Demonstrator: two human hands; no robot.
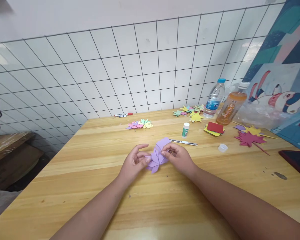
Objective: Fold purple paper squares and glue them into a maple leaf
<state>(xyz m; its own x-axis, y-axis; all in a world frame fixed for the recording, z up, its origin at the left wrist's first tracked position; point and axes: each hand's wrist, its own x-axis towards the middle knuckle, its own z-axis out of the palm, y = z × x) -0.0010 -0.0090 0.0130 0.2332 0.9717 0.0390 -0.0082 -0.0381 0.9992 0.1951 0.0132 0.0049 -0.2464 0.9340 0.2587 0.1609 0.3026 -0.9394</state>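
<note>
Our purple leaf (156, 160) is near the middle of the worktop (90, 186). Its paper is folded into overlapping pointed lobes with sharp creases, and a broader, flatter panel spreads at its far side. Our right hand (178, 156) has its grip together, thumb and forefinger clamped on the leaf's right part. Our left hand (133, 163) has its thumb on the left lobe, forefinger raised; we cannot tell whether that grip is clamped. Plain wood grain spreads to our left, out to the worktop's slanting edge, and toward us in the middle. Just past our right hand lies the pen (183, 142), the glue stick (185, 131) stands upright behind it, and the worktop's rear edge meets the tiled wall (145, 80).
</note>
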